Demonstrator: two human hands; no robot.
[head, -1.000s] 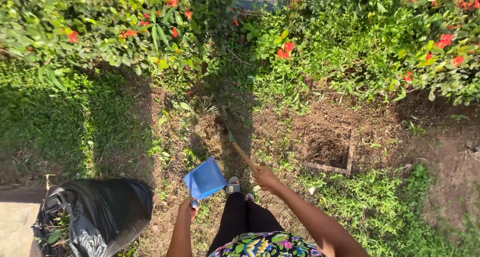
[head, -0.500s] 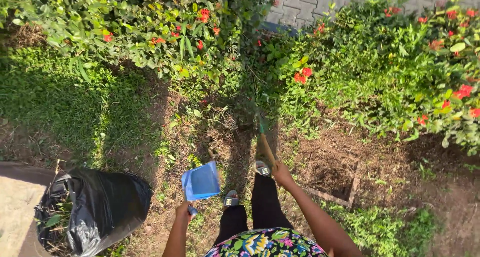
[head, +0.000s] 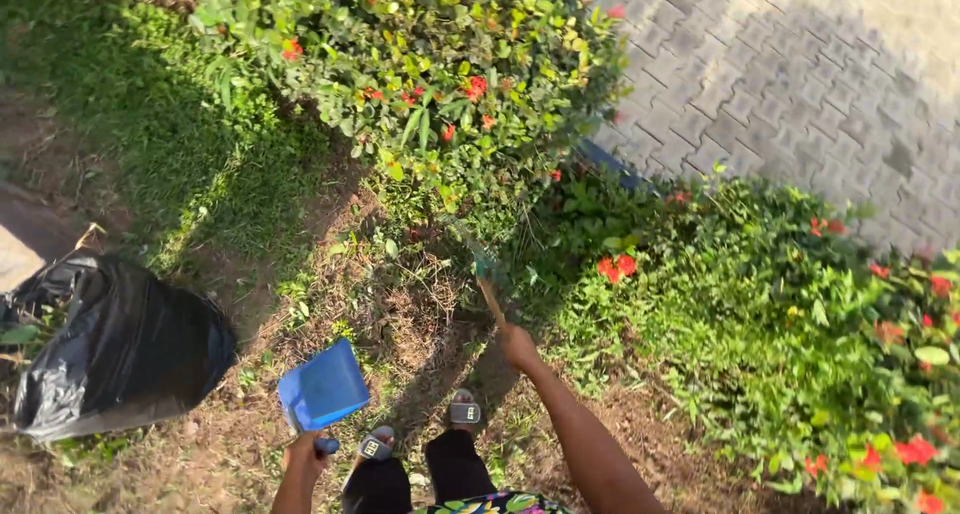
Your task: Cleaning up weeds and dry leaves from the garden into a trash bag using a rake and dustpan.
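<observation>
Left hand (head: pixel 305 452) clamped on blue dustpan (head: pixel 322 385) handle, just right of black bag (head: pixel 120 349). Right hand (head: pixel 518 346) wrapped round thin broom (head: pixel 487 279) stick; probably light, stiff, best gripped low on handle

The only thing of the package kind in your view is a black plastic bag (head: pixel 115 349), standing on the bare soil at the far left, just beside a strip of grass. It is bulky, rounded and crumpled, with a glossy skin that catches the sun in grey streaks. Its mouth gapes toward the left edge of the frame, where a few green leaves and dry stalks show inside. It sits well apart from both your hands. You can see no labels, no signs and no screens anywhere among the shrubs, the soil or the paving.
</observation>
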